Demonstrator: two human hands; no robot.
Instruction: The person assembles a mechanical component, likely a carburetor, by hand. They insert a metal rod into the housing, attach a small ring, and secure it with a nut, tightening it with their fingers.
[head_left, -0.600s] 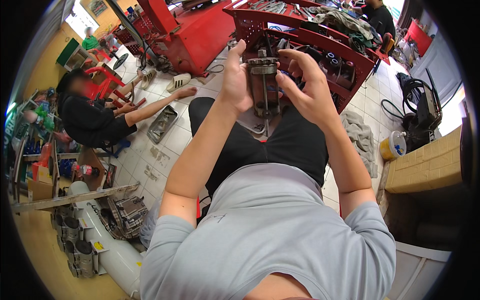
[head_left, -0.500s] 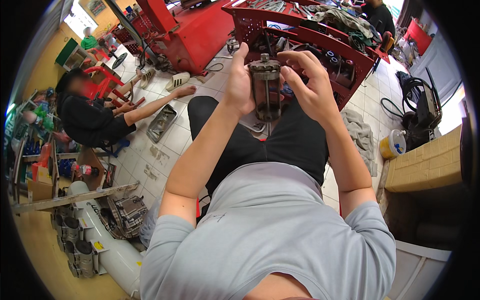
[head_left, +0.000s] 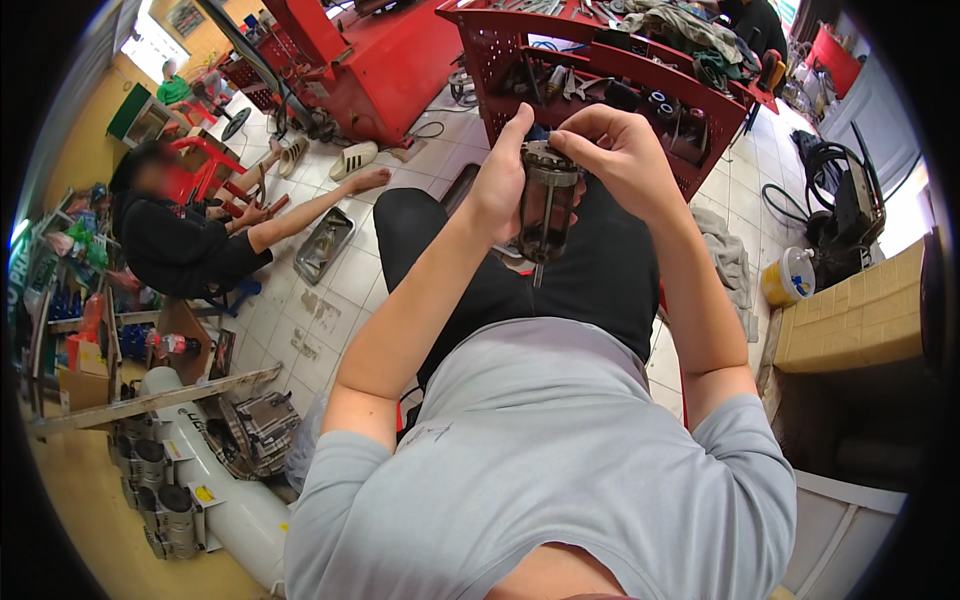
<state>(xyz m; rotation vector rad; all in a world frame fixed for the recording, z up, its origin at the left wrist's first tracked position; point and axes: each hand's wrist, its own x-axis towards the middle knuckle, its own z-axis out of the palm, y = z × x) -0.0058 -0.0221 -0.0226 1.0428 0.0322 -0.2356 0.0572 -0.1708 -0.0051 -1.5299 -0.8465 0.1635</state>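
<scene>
And here we are, low over a white tiled floor (head_left: pixel 360 275), grout lines bending away and dark stains scuffing it on the left. Front and centre, above the black trousers (head_left: pixel 430 265) — the dark cylindrical part (head_left: pixel 547 210), tilted slightly, a thin rod poking out of its lower end. The left hand (head_left: pixel 500 185) has it, palm and fingers curled round its side. The right hand (head_left: pixel 628 165) is in at the top, thumb and forefinger drawn close together; whether they pinch the rim or only touch it, I can't tell.

Just beyond stands a red tool cart (head_left: pixel 497 88), perforated at the side, its upper tray crowded with tools and crumpled rags (head_left: pixel 685 35). Left of it, a big red machine (head_left: pixel 390 75), with a striped slipper (head_left: pixel 354 160) on the tiles below.

Over on the left a person in black (head_left: pixel 175 235) sits low, one bare leg stretched out, a metal tray (head_left: pixel 346 224) of parts on the floor close by. Near left, a long white cylinder (head_left: pixel 235 515). Across on the right — a grey cloth (head_left: pixel 725 255) heaped on the tiles, then a clear-and-yellow bucket (head_left: pixel 783 280) beside a yellow padded block (head_left: pixel 850 320).
</scene>
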